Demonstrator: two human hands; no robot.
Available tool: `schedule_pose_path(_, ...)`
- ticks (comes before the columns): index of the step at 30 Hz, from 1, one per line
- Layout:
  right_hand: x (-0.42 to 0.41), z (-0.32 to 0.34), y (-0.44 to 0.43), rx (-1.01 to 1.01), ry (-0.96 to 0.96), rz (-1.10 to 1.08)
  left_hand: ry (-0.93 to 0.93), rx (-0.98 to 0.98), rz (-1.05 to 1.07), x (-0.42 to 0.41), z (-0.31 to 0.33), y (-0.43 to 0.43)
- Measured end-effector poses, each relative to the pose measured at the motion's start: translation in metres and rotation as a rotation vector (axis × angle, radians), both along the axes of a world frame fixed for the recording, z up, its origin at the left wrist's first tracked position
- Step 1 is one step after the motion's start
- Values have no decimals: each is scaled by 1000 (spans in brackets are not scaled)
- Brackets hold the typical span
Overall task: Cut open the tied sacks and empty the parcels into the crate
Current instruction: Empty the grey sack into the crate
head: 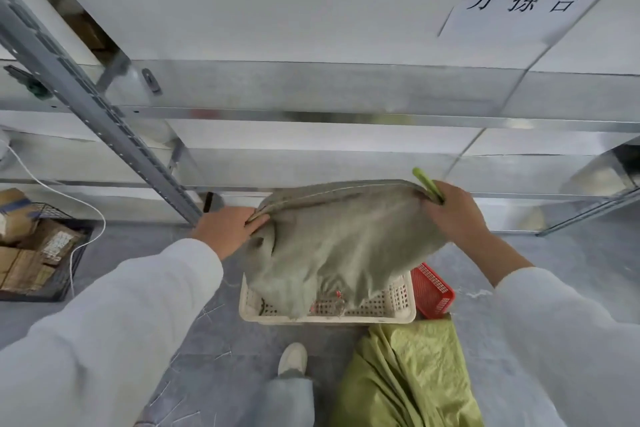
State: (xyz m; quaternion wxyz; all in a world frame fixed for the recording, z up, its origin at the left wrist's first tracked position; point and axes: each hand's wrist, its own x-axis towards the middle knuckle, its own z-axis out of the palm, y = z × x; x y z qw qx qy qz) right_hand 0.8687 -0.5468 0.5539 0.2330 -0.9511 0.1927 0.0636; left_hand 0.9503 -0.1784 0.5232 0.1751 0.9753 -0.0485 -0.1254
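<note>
Holding a grey-green sack (343, 239) upside down over a white crate (398, 305), sewn bottom seam uppermost and open mouth drooping inside the crate walls, presumably so the parcels drop straight in rather than onto the floor. Gripped at both ends of that seam to keep the cloth stretched and the mouth hanging free. Set on the floor close to the feet, between a shoe (293, 359) and the shelving, so little lifting needed. Tucked beside the crate, a red basket (433, 291); lying in front, a yellow-green sack (408, 374), slack and flat, probably emptied. Left hand (228, 227) pinching the seam's left corner, fingers closed on the cloth. Right hand (453, 215) clamped over the right corner while also keeping a green cutter (426, 184) pinned against the palm, likely kept ready for the next sack. Parcels hidden by the cloth; a trace of red at the mouth, too unclear to name.
</note>
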Motion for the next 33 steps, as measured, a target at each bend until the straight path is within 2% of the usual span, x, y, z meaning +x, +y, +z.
schedule_pose_path(1,-2,1,4,28,98,80,26,39,-37,-3,-3,1)
schedule_pose_path(3,-10,-2,10,68,203,177,-17,-50,-7,-2,-4,3)
schedule_pose_path(6,-17,2,15,153,73,147,-84,-8,-35,-3,-1,9)
schedule_pose_path(9,-29,4,16,150,79,110,-98,129,-71,-9,4,16)
schedule_pose_path(12,-40,15,18,169,57,75,-175,264,-259,-16,15,14)
schedule_pose_path(14,-43,28,22,208,12,66,-187,193,-363,-25,16,12)
schedule_pose_path(16,-46,39,28,237,-48,87,-152,80,-362,-31,15,4)
schedule_pose_path(24,-92,70,29,185,-185,120,-111,-79,-370,-91,43,-66)
schedule_pose_path(25,-104,69,29,183,-209,119,-86,-139,-363,-104,45,-74)
schedule_pose_path(27,-128,67,32,155,-262,127,-3,-386,-264,-135,53,-89)
schedule_pose_path(31,-185,65,38,140,-259,151,216,-956,136,-208,82,-119)
schedule_pose_path(33,-218,63,41,154,-270,175,287,-1099,233,-243,92,-132)
